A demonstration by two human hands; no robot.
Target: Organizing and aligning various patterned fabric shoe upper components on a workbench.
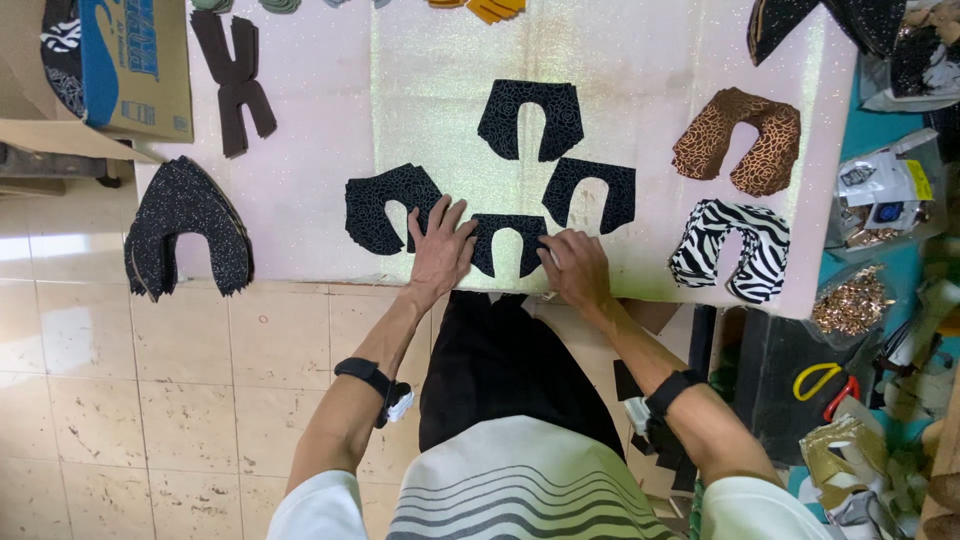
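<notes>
The left hand (440,252) lies over the right edge of one black patterned cut piece (388,207), hiding where it ends, and its fingertips cover the left corner of the small black piece (508,243); the right hand (574,265) hides that piece's right corner. The cardboard box (120,70) runs off the top and left edges. The orange pieces (490,8) and dark pieces (830,22) are cut by the top edge. The heap of small gold bits (850,305) is too fine to tell apart.
</notes>
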